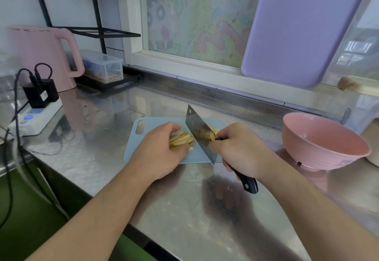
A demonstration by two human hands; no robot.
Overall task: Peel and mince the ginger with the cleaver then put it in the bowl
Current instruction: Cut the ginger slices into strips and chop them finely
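The counter [102, 158] is brushed metal, glossy enough to mirror. The cleaver [198, 131] blade is shiny steel (handle smooth and black), the cutting board [151, 123] matt plastic, the bowl [326, 141] smooth pink.

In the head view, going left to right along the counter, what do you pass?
Power strip → pink kettle → clear container → left hand → ginger slices → cleaver → right hand → pink bowl.

We see cutting board [158, 122] on counter [184, 199], ginger [182, 138] on board, cleaver [198, 132] right of ginger, bowl [325, 140] far right, kettle [41, 55] back left, power strip [39, 118] left
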